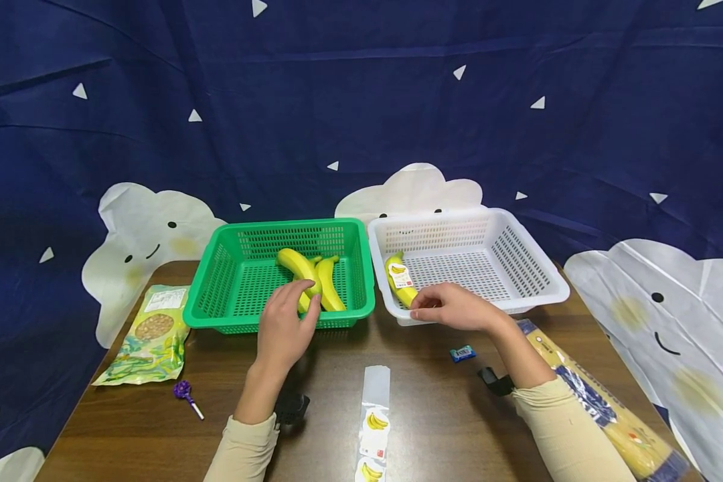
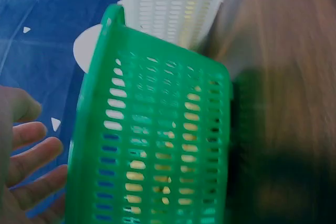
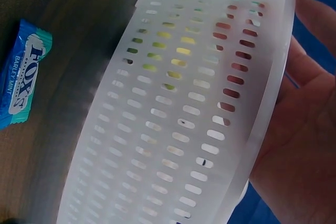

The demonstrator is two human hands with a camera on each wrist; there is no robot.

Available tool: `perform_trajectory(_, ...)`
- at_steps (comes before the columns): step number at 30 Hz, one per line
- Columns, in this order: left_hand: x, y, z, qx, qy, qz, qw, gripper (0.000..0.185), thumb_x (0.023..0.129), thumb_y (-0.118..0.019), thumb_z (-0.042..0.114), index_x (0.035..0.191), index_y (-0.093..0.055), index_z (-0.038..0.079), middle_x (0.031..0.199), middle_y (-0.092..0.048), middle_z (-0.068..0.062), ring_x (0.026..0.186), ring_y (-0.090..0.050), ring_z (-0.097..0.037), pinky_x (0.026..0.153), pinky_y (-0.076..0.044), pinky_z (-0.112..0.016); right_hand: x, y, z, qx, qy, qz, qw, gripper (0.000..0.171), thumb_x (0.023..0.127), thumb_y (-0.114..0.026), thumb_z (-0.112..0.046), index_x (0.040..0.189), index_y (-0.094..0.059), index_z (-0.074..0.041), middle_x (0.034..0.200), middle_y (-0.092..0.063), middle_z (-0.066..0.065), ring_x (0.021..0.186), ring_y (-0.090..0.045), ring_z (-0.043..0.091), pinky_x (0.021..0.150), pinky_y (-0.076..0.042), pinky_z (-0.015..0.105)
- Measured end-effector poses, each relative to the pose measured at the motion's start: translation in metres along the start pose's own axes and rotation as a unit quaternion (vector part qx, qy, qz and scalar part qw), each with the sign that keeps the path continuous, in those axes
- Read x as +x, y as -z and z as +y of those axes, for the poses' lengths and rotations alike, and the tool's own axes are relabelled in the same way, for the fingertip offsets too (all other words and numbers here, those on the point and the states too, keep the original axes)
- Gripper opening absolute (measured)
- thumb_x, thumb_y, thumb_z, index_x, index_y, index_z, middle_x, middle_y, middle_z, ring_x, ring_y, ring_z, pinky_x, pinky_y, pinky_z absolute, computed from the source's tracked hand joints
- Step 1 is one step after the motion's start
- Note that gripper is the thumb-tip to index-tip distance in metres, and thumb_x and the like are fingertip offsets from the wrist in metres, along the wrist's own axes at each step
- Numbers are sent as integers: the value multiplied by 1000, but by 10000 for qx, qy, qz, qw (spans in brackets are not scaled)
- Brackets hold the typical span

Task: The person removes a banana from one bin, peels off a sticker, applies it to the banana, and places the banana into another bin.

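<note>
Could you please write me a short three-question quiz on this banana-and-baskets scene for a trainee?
1. True or false: the white basket holds a banana with a sticker.
2. Which basket does the left hand reach into? A) white B) green C) neither
3. Fill in: the small blue sweet wrapper reads FOX'S Barley ____.

Key: 1 true. 2 B, the green basket, fingers at the bananas. 3 Mint.
</note>
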State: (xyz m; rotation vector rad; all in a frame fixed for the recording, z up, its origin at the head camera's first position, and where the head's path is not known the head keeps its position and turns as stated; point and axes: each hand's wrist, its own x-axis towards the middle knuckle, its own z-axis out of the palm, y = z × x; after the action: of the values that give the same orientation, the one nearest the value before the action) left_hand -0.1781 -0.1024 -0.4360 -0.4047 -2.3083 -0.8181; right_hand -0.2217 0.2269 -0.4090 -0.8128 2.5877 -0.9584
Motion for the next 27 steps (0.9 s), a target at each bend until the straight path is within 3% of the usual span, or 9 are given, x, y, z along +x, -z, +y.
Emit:
perform_trajectory(3, 2, 2, -5, 203, 285, -309, 9989, 30, 93, -62, 29, 115, -67, 10, 115, -65, -7, 107, -58, -26, 90, -47, -42, 0, 0, -1, -20, -4, 21, 10000, 13, 89, -69, -33, 92, -70, -21, 79, -63, -7, 73, -54, 16, 61, -43, 31)
perform_trajectory(6, 14, 6, -8, 443, 686, -810, 9934, 35, 92, -62, 33, 119, -65, 11, 117, -64, -8, 107, -57, -28, 86, -49, -45, 0, 0, -2, 13, -18, 37, 10000, 13, 89, -69, -33, 92, -70, -20, 79, -62, -6, 73, -53, 16, 62, -42, 31)
perform_trajectory(11, 49, 16, -13, 606, 1261, -1828, 9732, 42, 92, -60, 38, 125, -63, 12, 120, -63, -8, 104, -59, -31, 81, -49, -48, -1, 0, -3, 59, -20, 48, 10000, 13, 89, -70, -32, 92, -70, -20, 79, -63, -6, 74, -54, 17, 62, -43, 32)
perform_trajectory(14, 70, 18, -17, 616, 1515, -2346, 9582, 44, 93, -58, 39, 126, -62, 12, 116, -65, -9, 93, -61, -30, 72, -49, -44, -2, 0, -2, 55, 11, 45, 10000, 13, 89, -69, -31, 92, -70, -19, 80, -63, -6, 74, -54, 16, 63, -44, 31)
perform_trajectory(20, 97, 16, -20, 720, 1811, -2833, 9390, 44, 93, -58, 40, 127, -63, 11, 109, -66, -12, 80, -58, -27, 63, -45, -38, -1, -5, -3, -29, 223, 352, 9991, 14, 87, -70, -25, 100, -68, -18, 88, -65, -7, 79, -58, 13, 67, -48, 31)
perform_trajectory(24, 104, 8, -23, 832, 1886, -3065, 9293, 46, 94, -57, 41, 128, -62, 11, 103, -67, -10, 79, -57, -27, 62, -45, -37, 3, -15, -8, -289, 393, 915, 9946, 29, 85, -73, -28, 111, -67, -18, 103, -63, -5, 88, -61, 15, 73, -50, 33)
perform_trajectory(27, 106, 2, -26, 930, 1923, -3162, 9243, 46, 94, -56, 42, 128, -62, 12, 108, -66, -10, 88, -59, -30, 67, -47, -40, 9, -24, -15, -648, 564, 1338, 9873, 36, 85, -73, -37, 115, -67, -19, 113, -58, -3, 95, -60, 17, 79, -51, 36)
